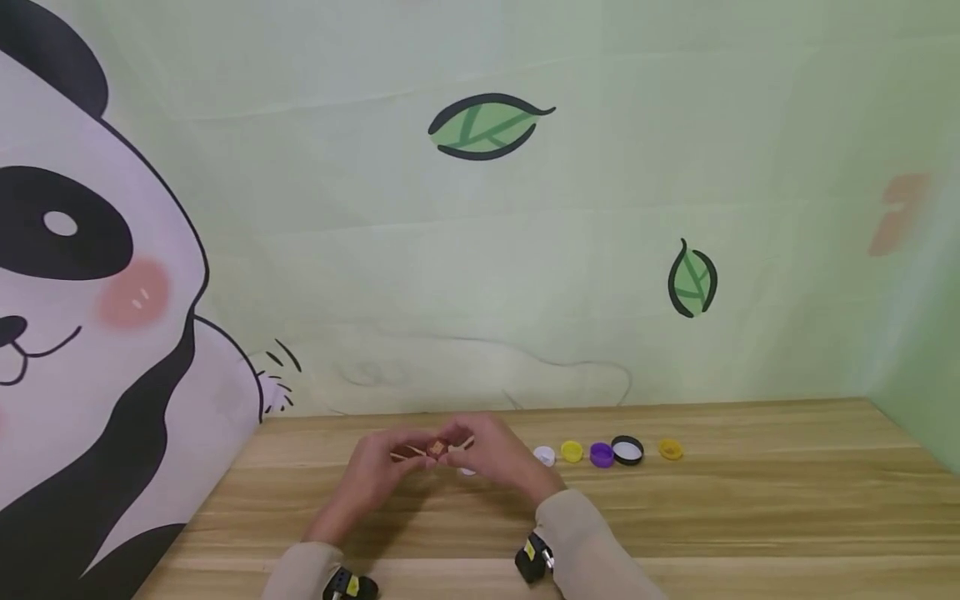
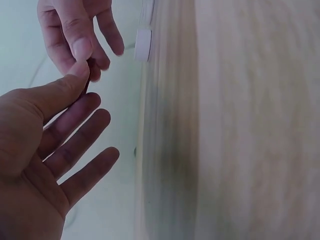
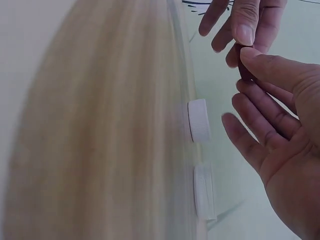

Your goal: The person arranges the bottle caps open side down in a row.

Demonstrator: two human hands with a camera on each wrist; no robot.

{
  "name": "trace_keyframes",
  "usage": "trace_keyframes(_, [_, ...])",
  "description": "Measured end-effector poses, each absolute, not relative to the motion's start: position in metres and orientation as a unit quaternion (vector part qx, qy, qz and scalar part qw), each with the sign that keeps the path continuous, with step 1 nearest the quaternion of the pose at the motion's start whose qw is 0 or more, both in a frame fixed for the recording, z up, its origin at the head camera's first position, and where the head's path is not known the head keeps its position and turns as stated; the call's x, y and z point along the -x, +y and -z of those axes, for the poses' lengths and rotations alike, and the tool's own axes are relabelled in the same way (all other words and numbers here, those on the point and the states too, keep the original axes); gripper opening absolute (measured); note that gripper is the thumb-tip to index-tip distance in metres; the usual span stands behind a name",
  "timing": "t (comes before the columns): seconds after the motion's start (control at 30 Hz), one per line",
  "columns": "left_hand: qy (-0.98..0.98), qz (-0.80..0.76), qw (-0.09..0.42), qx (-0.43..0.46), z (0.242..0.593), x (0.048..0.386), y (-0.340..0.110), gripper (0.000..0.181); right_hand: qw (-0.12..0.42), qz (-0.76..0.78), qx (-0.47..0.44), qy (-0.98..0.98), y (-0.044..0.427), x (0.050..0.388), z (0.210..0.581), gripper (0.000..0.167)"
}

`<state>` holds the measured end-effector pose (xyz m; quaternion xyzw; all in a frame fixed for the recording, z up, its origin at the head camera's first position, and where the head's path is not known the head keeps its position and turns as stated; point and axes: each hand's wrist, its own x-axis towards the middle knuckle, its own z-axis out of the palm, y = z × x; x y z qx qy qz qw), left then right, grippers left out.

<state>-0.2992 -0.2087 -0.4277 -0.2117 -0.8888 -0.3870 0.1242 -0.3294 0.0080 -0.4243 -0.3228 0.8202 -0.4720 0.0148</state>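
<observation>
Both hands meet above the wooden table, pinching one small dark red disc-like piece [image 1: 437, 448], perhaps a bottle cap. In the head view its face carries a lighter orange-tan pattern. My left hand [image 1: 375, 468] holds it from the left between thumb and index finger, the other fingers spread loosely. From the other side my right hand [image 1: 495, 450] pinches it the same way. Edge-on in the right wrist view, the piece [image 3: 244, 65] looks thin and dark, partly covered by fingertips. A white ribbed cap [image 3: 199, 120] stands on the table near the right hand.
Right of the hands, a row of caps lies on the wooden table [image 1: 750, 508]: white [image 1: 544, 456], yellow [image 1: 572, 452], purple [image 1: 602, 455], a larger black-rimmed one [image 1: 627, 461] and orange [image 1: 671, 450]. Behind rises a pale green wall sheet [image 1: 600, 208] with a panda drawing.
</observation>
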Motion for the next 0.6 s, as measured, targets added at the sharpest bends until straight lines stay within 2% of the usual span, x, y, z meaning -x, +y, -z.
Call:
trace_keyframes(0.23, [-0.878,0.413,0.092,0.223,0.428,0.296,-0.211,0.021,0.02,0.464,0.344,0.816,0.01,0.325,0.424,0.018])
trace_keyframes(0.6, [-0.874,0.427,0.011,0.23,0.426,0.293,-0.219,0.02,0.066,0.478,0.34,0.808,0.009,0.315,0.425,0.017])
